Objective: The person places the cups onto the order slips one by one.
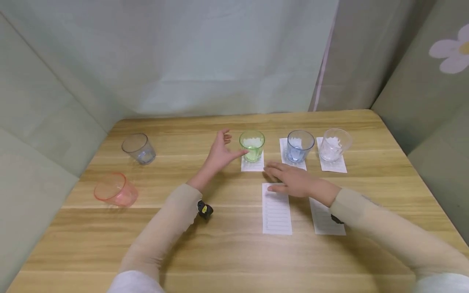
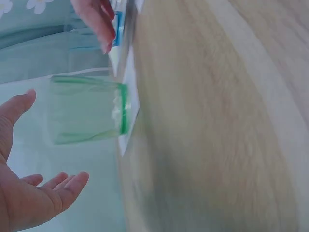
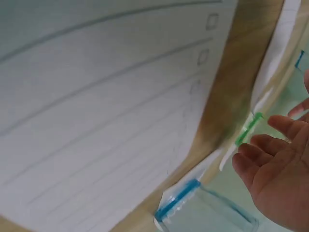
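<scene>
A green drinking glass (image 1: 256, 154) stands upright on a white lined paper slip (image 1: 253, 167). My left hand (image 1: 220, 154) is just left of it, thumb and fingers spread; in the left wrist view a gap shows between the hand (image 2: 26, 200) and the glass (image 2: 89, 112). To the right, my right hand (image 1: 296, 182) hovers, its fingers extended and holding nothing, above the top of a loose lined slip (image 1: 277, 213). Beyond it stands a blue glass (image 1: 298, 151) on its own slip, beside a clear glass (image 1: 331, 149) on another.
On the table's left side are a grey glass (image 1: 141, 150) and, nearer, a red-orange glass (image 1: 119, 192). Another lined slip (image 1: 327, 224) lies partly under the right forearm. A pale curtain (image 1: 220, 61) hangs behind the wooden table (image 1: 234, 256).
</scene>
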`<state>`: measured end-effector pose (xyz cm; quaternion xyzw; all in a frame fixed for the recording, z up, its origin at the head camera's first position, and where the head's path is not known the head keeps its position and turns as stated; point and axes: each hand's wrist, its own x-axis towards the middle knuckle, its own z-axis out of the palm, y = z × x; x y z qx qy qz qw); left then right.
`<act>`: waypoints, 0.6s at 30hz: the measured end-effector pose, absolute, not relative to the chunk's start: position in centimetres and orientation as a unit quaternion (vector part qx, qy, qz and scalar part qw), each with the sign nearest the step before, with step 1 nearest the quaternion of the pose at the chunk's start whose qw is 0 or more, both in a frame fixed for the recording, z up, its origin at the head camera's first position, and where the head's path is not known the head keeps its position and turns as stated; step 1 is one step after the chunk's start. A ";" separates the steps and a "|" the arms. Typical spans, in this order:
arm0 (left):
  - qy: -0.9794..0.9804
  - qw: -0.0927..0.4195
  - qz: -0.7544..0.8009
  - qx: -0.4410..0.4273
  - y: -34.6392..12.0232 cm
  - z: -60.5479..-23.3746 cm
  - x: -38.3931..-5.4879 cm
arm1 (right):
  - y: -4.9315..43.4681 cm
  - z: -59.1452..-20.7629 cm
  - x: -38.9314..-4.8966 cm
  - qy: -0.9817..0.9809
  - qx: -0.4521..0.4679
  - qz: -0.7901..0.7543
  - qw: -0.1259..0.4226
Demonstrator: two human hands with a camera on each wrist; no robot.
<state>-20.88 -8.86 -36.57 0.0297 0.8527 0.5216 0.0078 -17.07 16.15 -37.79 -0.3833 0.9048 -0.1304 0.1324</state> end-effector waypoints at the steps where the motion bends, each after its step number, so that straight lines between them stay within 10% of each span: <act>1: 0.852 0.003 0.523 0.030 -9.2 -36.3 -20.7 | 16.3 -37.7 -17.0 0.906 -0.380 -0.133 0.129; 18: 0.854 -0.087 0.513 0.024 -15.6 -33.6 -16.4 | 20.2 -35.9 -14.4 0.917 -0.367 -0.141 0.066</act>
